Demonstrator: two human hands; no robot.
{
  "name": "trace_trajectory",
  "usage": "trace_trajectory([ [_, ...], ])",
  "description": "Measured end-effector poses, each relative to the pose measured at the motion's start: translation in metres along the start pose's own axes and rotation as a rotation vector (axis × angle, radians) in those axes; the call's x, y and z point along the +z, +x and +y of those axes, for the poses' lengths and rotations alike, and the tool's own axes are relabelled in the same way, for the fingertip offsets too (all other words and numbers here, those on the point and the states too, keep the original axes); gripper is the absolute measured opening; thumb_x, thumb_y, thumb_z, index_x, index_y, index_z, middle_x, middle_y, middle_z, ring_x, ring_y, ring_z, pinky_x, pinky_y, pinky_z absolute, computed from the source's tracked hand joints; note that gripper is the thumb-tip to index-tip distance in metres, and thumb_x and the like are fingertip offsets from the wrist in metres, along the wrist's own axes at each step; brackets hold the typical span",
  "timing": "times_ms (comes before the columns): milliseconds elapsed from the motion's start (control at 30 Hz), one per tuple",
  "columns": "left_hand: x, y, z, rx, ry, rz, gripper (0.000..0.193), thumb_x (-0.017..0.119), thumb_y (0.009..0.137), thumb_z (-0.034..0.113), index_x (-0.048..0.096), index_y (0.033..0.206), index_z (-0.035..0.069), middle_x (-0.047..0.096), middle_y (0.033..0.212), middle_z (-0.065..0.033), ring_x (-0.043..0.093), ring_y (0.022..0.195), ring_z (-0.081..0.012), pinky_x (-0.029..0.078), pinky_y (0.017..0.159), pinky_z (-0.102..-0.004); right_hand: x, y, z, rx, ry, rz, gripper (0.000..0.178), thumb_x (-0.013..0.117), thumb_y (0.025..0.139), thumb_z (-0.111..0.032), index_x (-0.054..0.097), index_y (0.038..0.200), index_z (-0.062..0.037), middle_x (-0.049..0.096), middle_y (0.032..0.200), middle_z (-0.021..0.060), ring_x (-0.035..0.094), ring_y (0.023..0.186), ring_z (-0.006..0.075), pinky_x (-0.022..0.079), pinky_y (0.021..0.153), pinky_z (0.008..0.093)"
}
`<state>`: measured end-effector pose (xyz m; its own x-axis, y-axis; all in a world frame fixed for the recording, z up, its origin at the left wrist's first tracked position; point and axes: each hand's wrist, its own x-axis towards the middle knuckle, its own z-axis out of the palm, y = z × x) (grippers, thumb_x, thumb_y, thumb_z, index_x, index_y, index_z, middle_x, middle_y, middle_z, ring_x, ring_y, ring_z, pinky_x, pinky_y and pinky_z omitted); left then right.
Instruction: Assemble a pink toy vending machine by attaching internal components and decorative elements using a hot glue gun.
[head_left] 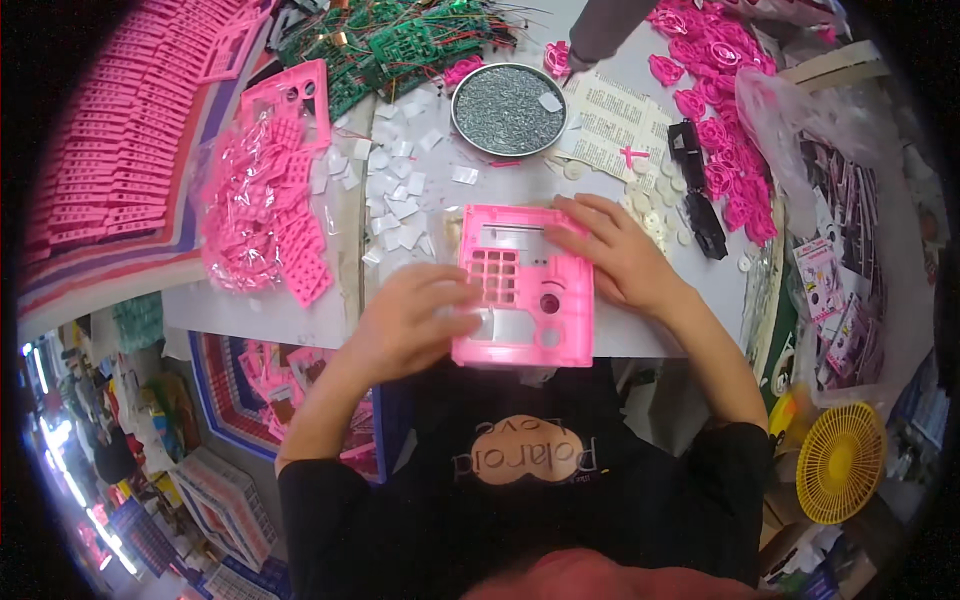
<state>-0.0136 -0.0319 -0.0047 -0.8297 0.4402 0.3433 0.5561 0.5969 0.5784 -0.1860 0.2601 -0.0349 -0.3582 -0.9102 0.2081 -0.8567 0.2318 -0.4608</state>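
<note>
A pink plastic housing (575, 300) with a grid of square holes, a rectangular window and round openings lies at the table's near edge. My right hand (625, 255) is closed on its upper right edge, with the fingers over the top. At its left side is my left hand (425, 315), slightly blurred, its fingers apart and the tips over the left edge beside the grid. Whether those fingertips touch the housing is hard to tell. Beyond it stands a round tin (510, 110) full of small grey metal pieces. Small white squares (405, 205) are scattered to the left.
Bagged pink keypad parts (250, 210) and stacked pink housings (110, 150) fill the left. Green circuit boards (400, 45) lie at the back. A dark tool (605, 35) hangs overhead. Pink rose-shaped parts (715, 130), black parts (697, 190) and cream discs (650, 220) lie right.
</note>
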Motion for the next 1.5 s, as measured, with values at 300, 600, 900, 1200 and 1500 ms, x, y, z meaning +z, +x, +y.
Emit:
trace_trajectory([
  [300,0.016,-0.004,0.004,-0.161,0.100,-0.175,0.049,0.071,0.067,0.010,0.067,0.115,0.015,0.059,0.135,-0.0117,0.052,0.129,-0.0380,0.038,0.109,-0.0591,0.000,0.015,-0.002,-0.076,-0.132,-0.122,0.063,0.073,0.080,-0.041,0.061,0.138,-0.0180,0.040,0.156,0.0189,0.038,0.139,0.0450,0.037,0.112,0.0535],
  [600,0.051,0.017,0.027,-0.148,0.104,-0.214,0.049,0.079,0.076,0.030,0.066,0.115,0.006,0.059,0.135,-0.0107,0.053,0.130,-0.0297,0.037,0.112,-0.0521,-0.013,0.015,0.011,0.224,0.255,0.162,0.041,0.073,0.085,-0.027,0.068,0.122,-0.0100,0.065,0.125,0.0189,0.063,0.111,0.0353,0.052,0.095,0.0452],
  [900,0.054,0.015,0.025,-0.165,0.067,-0.198,0.041,0.077,0.077,0.025,0.066,0.112,0.005,0.059,0.135,-0.0113,0.052,0.130,-0.0292,0.038,0.112,-0.0514,0.007,0.073,0.048,0.518,-0.176,0.019,0.025,0.070,0.087,-0.028,0.068,0.095,-0.0043,0.069,0.077,0.0165,0.069,0.075,0.0362,0.054,0.069,0.0471],
  [1200,0.054,0.021,0.024,-0.146,-0.023,0.104,0.029,0.074,0.083,0.015,0.067,0.109,0.004,0.065,0.116,-0.0137,0.065,0.106,-0.0276,0.052,0.092,-0.0452,-0.016,0.047,0.016,0.500,0.274,0.114,0.017,0.072,0.085,-0.013,0.072,0.099,-0.0032,0.071,0.079,0.0148,0.069,0.067,0.0274,0.055,0.065,0.0354],
  [1500,0.050,0.049,0.019,-0.633,-0.680,-0.026,0.016,0.071,0.088,0.008,0.067,0.104,0.005,0.067,0.088,-0.0094,0.063,0.070,-0.0209,0.049,0.062,-0.0315,-0.007,0.023,-0.062,0.063,0.142,0.338,0.017,0.078,0.080,-0.010,0.072,0.096,-0.0085,0.068,0.082,0.0073,0.064,0.069,0.0268,0.052,0.060,0.0363],
])
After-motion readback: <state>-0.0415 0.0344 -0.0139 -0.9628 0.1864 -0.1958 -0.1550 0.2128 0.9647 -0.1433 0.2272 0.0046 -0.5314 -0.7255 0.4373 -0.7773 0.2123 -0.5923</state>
